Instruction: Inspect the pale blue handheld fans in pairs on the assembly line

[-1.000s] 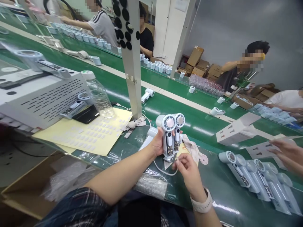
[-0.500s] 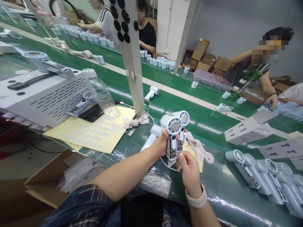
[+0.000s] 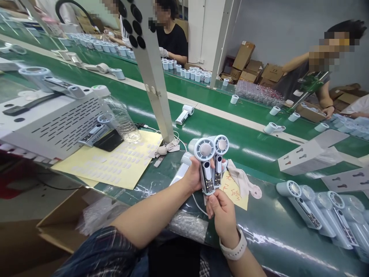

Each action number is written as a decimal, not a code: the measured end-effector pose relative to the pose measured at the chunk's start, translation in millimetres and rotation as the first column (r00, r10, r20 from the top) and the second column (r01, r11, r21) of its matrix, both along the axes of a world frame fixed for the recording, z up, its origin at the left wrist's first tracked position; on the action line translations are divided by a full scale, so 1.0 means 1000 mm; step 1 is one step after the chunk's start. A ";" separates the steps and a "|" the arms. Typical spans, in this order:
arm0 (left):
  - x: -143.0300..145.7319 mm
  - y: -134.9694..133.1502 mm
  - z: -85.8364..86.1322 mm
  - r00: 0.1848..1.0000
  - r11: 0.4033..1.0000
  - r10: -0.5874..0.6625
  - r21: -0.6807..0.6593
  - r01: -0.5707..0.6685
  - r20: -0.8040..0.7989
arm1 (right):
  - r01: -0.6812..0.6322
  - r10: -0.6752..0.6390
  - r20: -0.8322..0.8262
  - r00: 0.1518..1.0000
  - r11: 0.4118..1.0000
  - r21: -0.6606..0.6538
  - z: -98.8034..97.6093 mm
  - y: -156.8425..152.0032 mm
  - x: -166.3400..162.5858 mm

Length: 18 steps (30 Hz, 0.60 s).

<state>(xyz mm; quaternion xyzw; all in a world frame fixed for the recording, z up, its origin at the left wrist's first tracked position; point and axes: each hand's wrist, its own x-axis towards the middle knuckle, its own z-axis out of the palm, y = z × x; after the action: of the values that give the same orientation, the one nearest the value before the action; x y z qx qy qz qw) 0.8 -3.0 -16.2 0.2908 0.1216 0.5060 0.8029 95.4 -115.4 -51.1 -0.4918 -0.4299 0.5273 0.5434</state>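
Two light-blue handheld fans (image 3: pixel 206 177) (image 3: pixel 219 169) stand side by side in my left hand (image 3: pixel 192 177), which is closed around their handles. Their round heads are up, and bare circuit boards show on the handle fronts. Below them, the fingers of my right hand (image 3: pixel 220 209) are pinched together at the bottom end of the nearer handle. A white cable (image 3: pixel 198 204) runs up into these fingers, which hide its end. Another fan (image 3: pixel 181 169) lies on the bench just left of my left hand.
Several fans (image 3: pixel 305 207) lie in a row at right. A yellow sheet of small stickers (image 3: pixel 127 161), a plastic bottle (image 3: pixel 123 119) and a white metal box (image 3: pixel 57 119) are at left. A metal post (image 3: pixel 155 84) rises before the green conveyor (image 3: pixel 236 142). Co-workers sit across it.
The two fans have shifted slightly left and turned more face-on to me. My right hand has moved left and down, to the bottom of the nearer handle.
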 end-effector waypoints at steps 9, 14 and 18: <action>0.005 -0.006 0.003 0.996 0.994 0.080 -0.076 -0.076 0.049 | 0.004 -0.042 0.227 0.973 0.986 0.166 0.003 0.000 0.006; 0.005 -0.004 0.005 0.993 0.981 0.065 -0.189 -0.046 0.097 | -0.005 -0.082 0.292 0.953 0.959 0.284 0.007 -0.003 0.003; 0.000 0.001 0.006 0.986 0.969 0.094 -0.240 -0.059 0.140 | 0.020 -0.121 0.274 0.954 0.938 0.346 0.009 0.001 0.002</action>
<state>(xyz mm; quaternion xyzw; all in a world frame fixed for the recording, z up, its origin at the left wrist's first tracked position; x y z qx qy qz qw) 1.3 -2.2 -10.5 0.1497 0.1311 0.5391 0.8184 97.5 -114.6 -42.4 -0.4782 -0.5714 0.3471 0.5696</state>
